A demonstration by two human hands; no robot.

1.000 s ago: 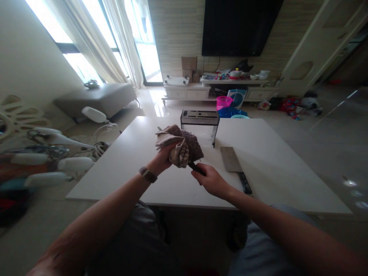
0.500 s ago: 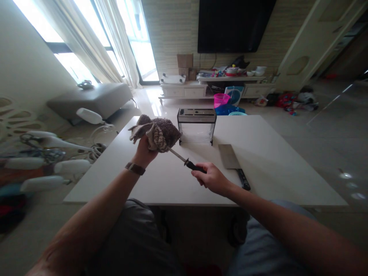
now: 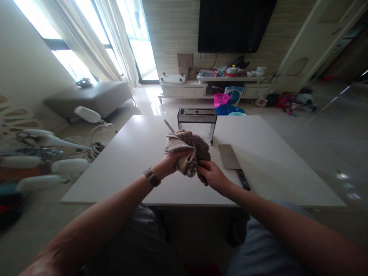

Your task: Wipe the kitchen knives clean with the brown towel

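Observation:
A bunched brown-and-beige cloth (image 3: pixel 184 147) is gripped in my left hand (image 3: pixel 169 164), wrapped around a sharpening steel. The grey tip of the sharpening steel (image 3: pixel 168 125) pokes out beyond the cloth at upper left. My right hand (image 3: pixel 213 175) is closed at the other end of the steel; its black handle is now mostly hidden by the cloth and fingers. To the right, a cleaver (image 3: pixel 230 157) with a black handle lies flat on the white table. Behind the cloth stands a knife block (image 3: pixel 197 115) with a slotted top and clear sides.
The white table (image 3: pixel 287 172) spans the space before me. Beyond it are a low TV cabinet (image 3: pixel 184 91), a pink basket (image 3: pixel 221 99) and a blue bag. A lamp with white shades (image 3: pixel 70 166) stands close by the table's left side.
My left hand has slid the cloth down the steel toward my right hand, baring the tip and covering the handle. My right hand has barely moved; the cleaver and knife block stay put.

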